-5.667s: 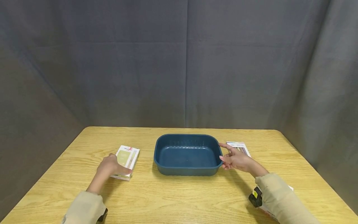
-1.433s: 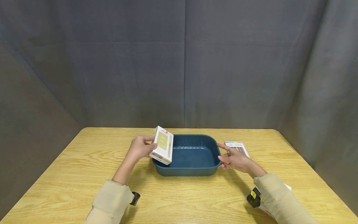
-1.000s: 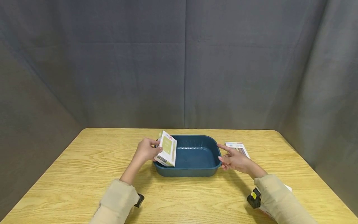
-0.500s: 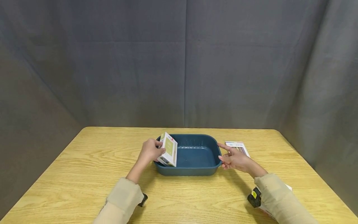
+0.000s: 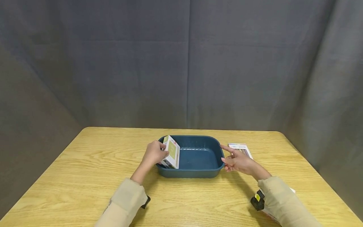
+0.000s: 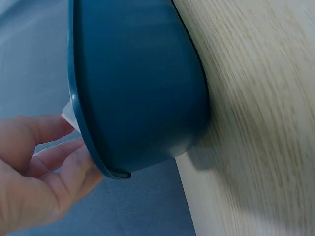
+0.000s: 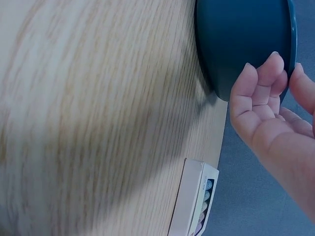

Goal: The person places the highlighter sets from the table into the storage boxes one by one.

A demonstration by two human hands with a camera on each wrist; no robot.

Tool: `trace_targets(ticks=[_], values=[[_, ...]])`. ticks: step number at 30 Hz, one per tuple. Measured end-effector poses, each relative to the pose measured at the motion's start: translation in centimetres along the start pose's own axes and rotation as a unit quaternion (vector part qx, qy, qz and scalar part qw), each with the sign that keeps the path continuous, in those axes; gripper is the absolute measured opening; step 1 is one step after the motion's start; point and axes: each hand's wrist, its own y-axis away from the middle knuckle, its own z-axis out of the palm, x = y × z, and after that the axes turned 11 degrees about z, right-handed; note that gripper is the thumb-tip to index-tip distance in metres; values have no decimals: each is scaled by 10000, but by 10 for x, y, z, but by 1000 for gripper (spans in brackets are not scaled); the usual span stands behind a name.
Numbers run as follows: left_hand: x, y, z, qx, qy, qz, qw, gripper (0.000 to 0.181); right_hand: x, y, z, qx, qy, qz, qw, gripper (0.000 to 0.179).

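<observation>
A dark blue plastic basin stands mid-table. Within its left end leans a white box with a green panel, tilted against the left wall. My left hand reaches over that rim and pinches the box's upper edge between thumb and fingers. From the left wrist view, only a white corner of the box shows above the rim. On the opposite side, my right hand grips the basin's right rim. The right wrist view shows its thumb over the rim and its curled fingers against the outer wall.
Behind my right hand lies a white box with coloured sticks in its window. Another white box is mostly hidden beneath my right forearm. Grey curtains hang behind the wooden table.
My left hand took the green-panelled box from the left of the table, carried it rightward and lowered it into the basin's left end. My right hand has stayed at the rim.
</observation>
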Motion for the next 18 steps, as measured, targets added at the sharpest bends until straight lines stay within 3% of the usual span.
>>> trace_targets(ticks=[5, 8, 11, 13, 18], values=[[4, -1, 0, -58, -311, 21, 9995, 30, -4, 3, 1, -15, 43, -24, 10000, 67], [5, 0, 1, -57, -536, 101, 9985, 9, -5, 4, 2, 18, 32, 7, 10000, 66], [4, 0, 3, -33, -759, 210, 9969, 36, -3, 4, 2, 5, 20, 29, 10000, 66], [4, 1, 4, -45, -890, 242, 9957, 44, -3, 4, 1, -17, 18, 28, 10000, 66], [8, 0, 6, -102, -1094, 268, 9936, 19, -3, 4, 0, -3, 36, 3, 10000, 67]])
